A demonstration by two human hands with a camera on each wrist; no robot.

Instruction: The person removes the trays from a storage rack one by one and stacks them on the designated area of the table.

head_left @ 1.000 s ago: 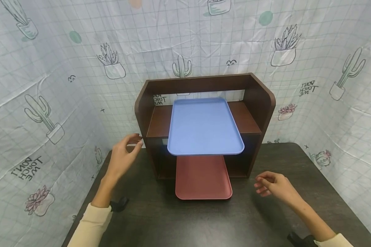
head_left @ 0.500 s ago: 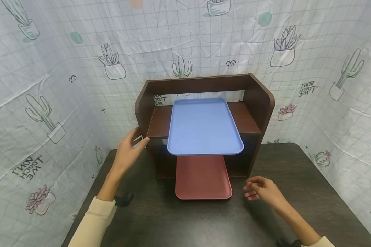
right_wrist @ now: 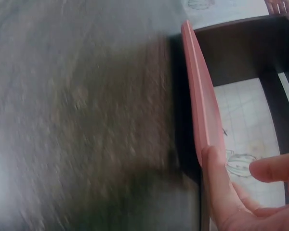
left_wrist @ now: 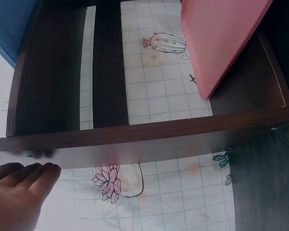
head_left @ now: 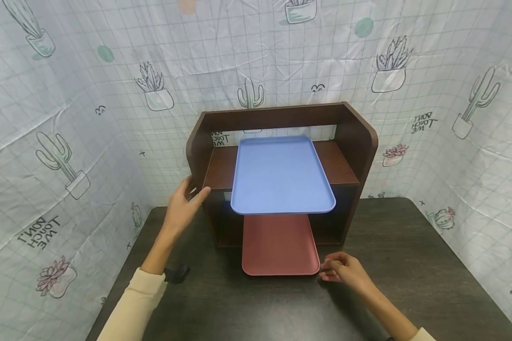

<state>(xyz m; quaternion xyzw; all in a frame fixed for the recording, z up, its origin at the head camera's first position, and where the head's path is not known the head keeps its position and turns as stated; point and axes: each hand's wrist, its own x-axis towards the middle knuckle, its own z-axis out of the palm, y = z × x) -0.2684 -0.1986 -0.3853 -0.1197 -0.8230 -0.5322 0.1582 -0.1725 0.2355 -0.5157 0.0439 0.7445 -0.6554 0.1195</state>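
Note:
In the head view a dark brown two-level shelf stands on the table. A blue tray lies on its upper level, and a red tray lies in the lower one, both jutting out in front. My left hand is at the shelf's left side panel, fingers along its outer face, thumb by the front edge. The left wrist view has its fingertips close to that panel, thumb apart from it. Beside the red tray's front right corner is my right hand; in the right wrist view a finger meets the tray's end, thumb raised away.
The dark tabletop stretches in front of the shelf and to both sides. A white grid-patterned cloth with cactus drawings hangs behind and at both sides.
My right hand has moved left to the red tray's front corner. My left hand has moved right and up slightly to the shelf's side panel. Both trays stay in place.

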